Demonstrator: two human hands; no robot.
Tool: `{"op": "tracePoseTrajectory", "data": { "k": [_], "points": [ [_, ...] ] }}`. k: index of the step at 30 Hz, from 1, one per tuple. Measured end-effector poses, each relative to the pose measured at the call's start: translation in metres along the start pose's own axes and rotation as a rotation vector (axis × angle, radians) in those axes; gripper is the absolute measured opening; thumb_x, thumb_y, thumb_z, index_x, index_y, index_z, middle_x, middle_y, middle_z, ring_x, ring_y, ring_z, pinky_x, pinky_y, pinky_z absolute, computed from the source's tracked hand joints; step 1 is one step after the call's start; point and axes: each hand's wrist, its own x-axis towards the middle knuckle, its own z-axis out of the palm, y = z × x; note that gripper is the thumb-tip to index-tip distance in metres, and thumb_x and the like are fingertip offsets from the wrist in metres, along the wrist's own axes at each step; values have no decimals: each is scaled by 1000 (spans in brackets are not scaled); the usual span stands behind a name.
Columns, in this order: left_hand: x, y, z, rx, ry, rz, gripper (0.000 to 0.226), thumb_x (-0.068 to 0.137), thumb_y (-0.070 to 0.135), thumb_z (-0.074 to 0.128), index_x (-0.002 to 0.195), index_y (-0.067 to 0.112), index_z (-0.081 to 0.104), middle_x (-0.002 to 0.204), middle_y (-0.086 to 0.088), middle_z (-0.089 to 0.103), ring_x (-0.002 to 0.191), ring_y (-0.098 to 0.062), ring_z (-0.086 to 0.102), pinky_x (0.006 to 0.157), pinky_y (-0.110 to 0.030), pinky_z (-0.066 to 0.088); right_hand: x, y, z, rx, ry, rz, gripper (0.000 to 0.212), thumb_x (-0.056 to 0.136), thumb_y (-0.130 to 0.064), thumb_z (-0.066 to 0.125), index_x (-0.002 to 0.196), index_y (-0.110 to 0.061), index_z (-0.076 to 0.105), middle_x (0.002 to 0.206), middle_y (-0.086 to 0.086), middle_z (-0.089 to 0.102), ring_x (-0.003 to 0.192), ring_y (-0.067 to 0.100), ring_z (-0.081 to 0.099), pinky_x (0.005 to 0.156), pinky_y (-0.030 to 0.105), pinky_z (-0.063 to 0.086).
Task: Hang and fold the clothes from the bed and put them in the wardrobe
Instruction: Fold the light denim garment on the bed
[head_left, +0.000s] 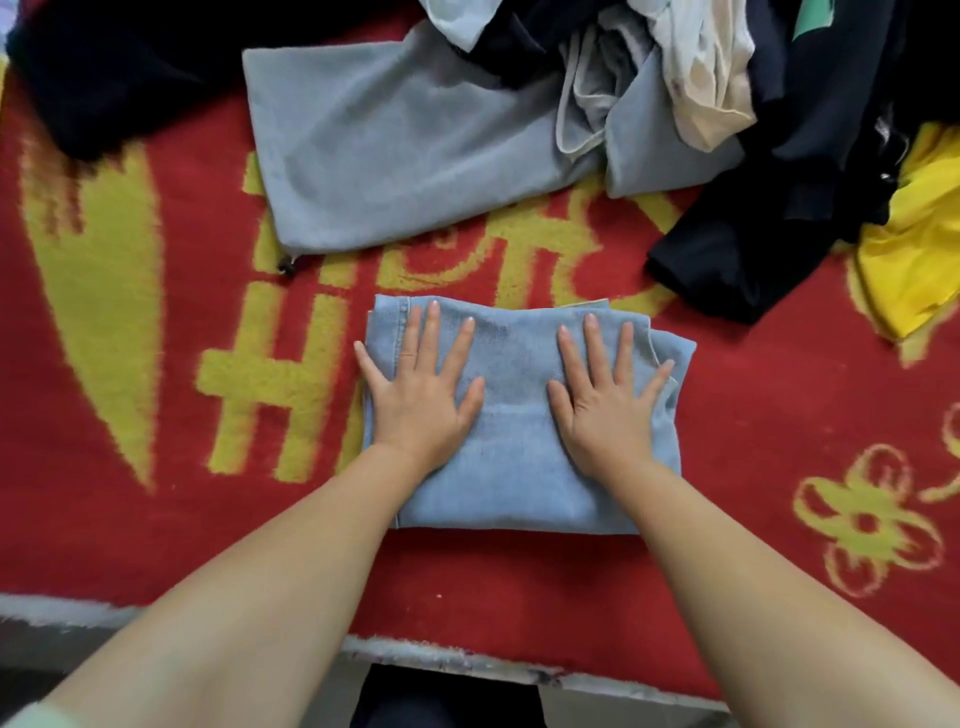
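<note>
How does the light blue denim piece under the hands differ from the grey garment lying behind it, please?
The denim piece is folded into a compact rectangle; the grey garment lies spread and partly buried under the pile. The left hand and right hand press the denim flat; nothing touches the grey. Both rest on the red blanket.

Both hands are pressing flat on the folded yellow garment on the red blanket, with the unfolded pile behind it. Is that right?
Not quite: the folded garment under the hands is light blue denim, not yellow. The head view shows the left hand and right hand pressing flat on it on the red blanket, the unfolded pile behind. The yellow garment lies unfolded at the right.
</note>
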Motion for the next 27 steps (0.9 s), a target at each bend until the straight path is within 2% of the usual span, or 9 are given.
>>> {"op": "tracePoseTrajectory", "data": {
  "k": [3, 6, 9, 12, 14, 16, 20, 22, 27],
  "points": [
    [0, 2, -12, 52, -96, -11, 65, 90, 58, 7, 151, 35, -3, 161, -2, -11, 145, -15, -19, 103, -73, -6, 1, 2, -14, -7, -85, -30, 59, 98, -53, 17, 148, -40, -12, 159, -11, -17, 143, 21, -27, 104, 68, -15],
    [-18, 3, -35, 75, -14, 61, 66, 92, 55, 15, 152, 28, 9, 161, -9, 2, 148, -21, -1, 104, -71, -7, -16, 2, -35, 10, -69, -77, 61, 99, -48, 28, 153, -31, 4, 161, -5, -8, 147, 24, -15, 107, 68, -11],
    [-63, 4, -38, 71, 102, 285, 67, 89, 51, 30, 147, 16, 31, 153, -18, 30, 140, -31, 32, 104, -70, 12, -65, -3, -38, 42, 13, -301, 62, 93, -43, 42, 149, -21, 31, 159, 6, 18, 147, 29, 9, 108, 72, 5],
    [-117, 7, -17, 125, -15, 482, 75, 80, 55, 52, 145, 18, 39, 151, -21, 31, 138, -38, 33, 102, -68, 30, -124, -3, -15, -108, -38, -555, 74, 74, -39, 66, 142, -20, 46, 151, 9, 38, 139, 32, 34, 95, 75, 31],
    [-131, 9, -8, 199, -96, 448, 91, 63, 41, 78, 143, 21, 42, 151, -19, 32, 138, -37, 34, 99, -68, 34, -138, 3, -2, -211, -89, -502, 88, 59, -26, 81, 140, -22, 49, 148, 7, 42, 135, 33, 41, 91, 75, 35],
    [-126, 11, -4, 227, -69, 340, 100, 59, 19, 80, 146, 27, 31, 154, -12, 29, 139, -33, 32, 99, -70, 30, -127, 7, 8, -254, -62, -365, 95, 57, -14, 82, 143, -24, 43, 150, 8, 40, 136, 35, 39, 92, 77, 29],
    [-99, 2, 16, 289, -96, 188, 101, 90, 10, 45, 132, 37, -44, 144, -3, -46, 139, -33, -29, 105, -71, 5, -87, 7, 19, -248, -13, -229, 97, 84, -18, 62, 149, -33, -9, 161, 6, 2, 146, 41, 1, 99, 78, 0],
    [-91, 2, 16, 303, -130, 174, 100, 91, 9, 43, 131, 36, -44, 144, -4, -46, 142, -32, -24, 107, -69, 10, -80, 6, 22, -269, -39, -207, 93, 92, -18, 50, 145, -35, -24, 161, 4, -12, 145, 41, -12, 100, 76, -4],
    [-84, 9, -27, 306, -287, 197, 82, 91, -3, 38, 152, 30, -6, 160, -6, -12, 147, -30, 2, 104, -54, 35, -78, 1, -14, -239, -155, -239, 81, 92, -2, 46, 152, -31, 0, 160, 0, 7, 144, 40, 8, 107, 69, 16]
  ]
}}
